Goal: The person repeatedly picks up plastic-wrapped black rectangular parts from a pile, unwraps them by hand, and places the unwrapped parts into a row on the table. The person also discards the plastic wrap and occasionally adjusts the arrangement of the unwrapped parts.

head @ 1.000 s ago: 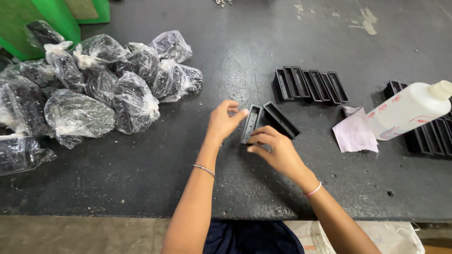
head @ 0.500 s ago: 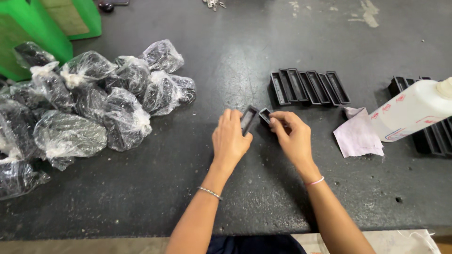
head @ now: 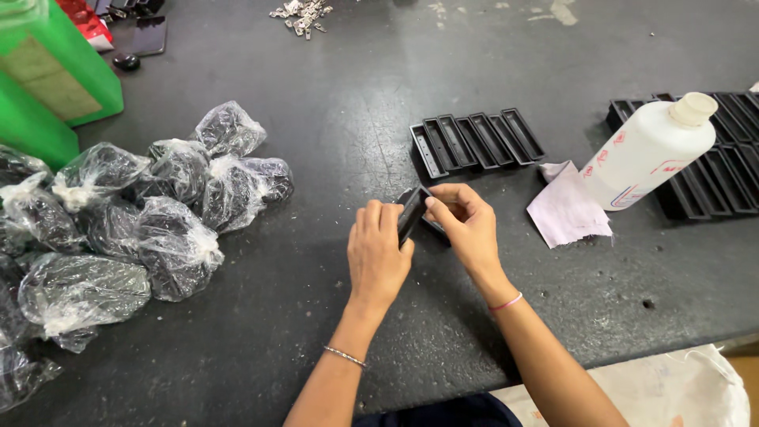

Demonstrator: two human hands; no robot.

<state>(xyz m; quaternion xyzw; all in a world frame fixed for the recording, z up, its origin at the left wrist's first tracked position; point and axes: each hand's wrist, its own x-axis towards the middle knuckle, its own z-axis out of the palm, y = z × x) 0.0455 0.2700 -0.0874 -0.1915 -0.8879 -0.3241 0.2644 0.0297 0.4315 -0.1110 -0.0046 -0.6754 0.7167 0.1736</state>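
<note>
My left hand (head: 378,251) and my right hand (head: 466,225) meet at the middle of a dark worktable (head: 332,126). Between them they hold a small black plastic tray piece (head: 412,212), tilted up on its edge. My left fingers press its near side and my right thumb and fingers pinch its far end. A second black piece seems to lie under my right hand, mostly hidden. A row of several matching black tray pieces (head: 476,141) lies side by side just beyond my hands.
Several clear bags of black parts (head: 142,213) are heaped at the left. A white plastic bottle (head: 650,150) lies on more black trays (head: 715,174) at the right, beside a pink cloth (head: 568,209). Green bins (head: 47,79) stand at far left. Small metal parts (head: 300,14) lie at the back.
My hands have drawn closer together on the black piece and tipped it up on edge. The view has shifted so the bags sit lower left.
</note>
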